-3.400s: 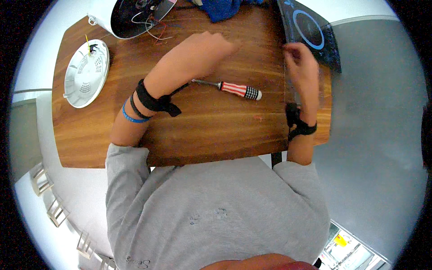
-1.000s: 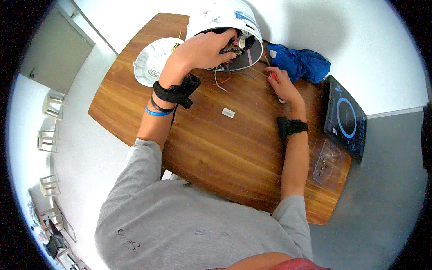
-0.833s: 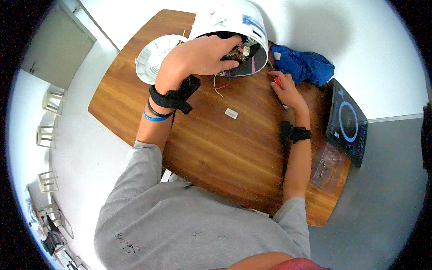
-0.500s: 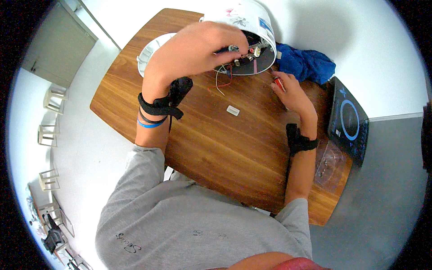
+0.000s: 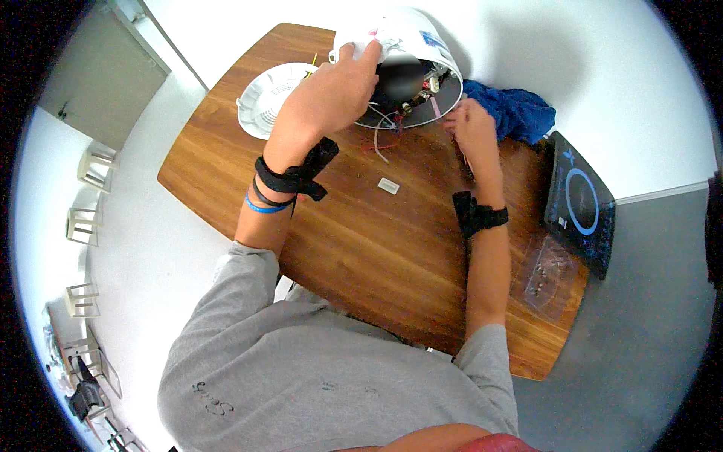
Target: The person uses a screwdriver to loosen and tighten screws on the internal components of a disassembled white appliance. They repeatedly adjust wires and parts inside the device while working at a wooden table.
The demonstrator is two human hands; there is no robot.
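A white cylindrical appliance housing (image 5: 410, 34) lies on its side at the back of the table, its open end toward me. Inside show metal parts and loose wires (image 5: 384, 120). My left hand (image 5: 331, 94) grips the housing's left rim, two fingers on the outer wall and the thumb hidden. Just beyond the right rim, my right hand (image 5: 476, 132) is closed with curled fingers around a slim tool, mostly covered by the hand. A white round vented cover (image 5: 263, 98) rests left of the housing. In front lies a small white rectangular piece (image 5: 388, 186).
A crumpled blue cloth (image 5: 520, 113) is bunched against the wall behind my right hand. A black induction cooktop (image 5: 580, 203) leans at the table's right edge. Nearer, a clear plastic tray (image 5: 548, 279) holds several small screws. The wooden table (image 5: 361, 256) has curved edges.
My left hand has drawn back from the housing's opening to its left rim. My right hand has moved slightly up and left; the tool's red handle, visible before, is now covered.
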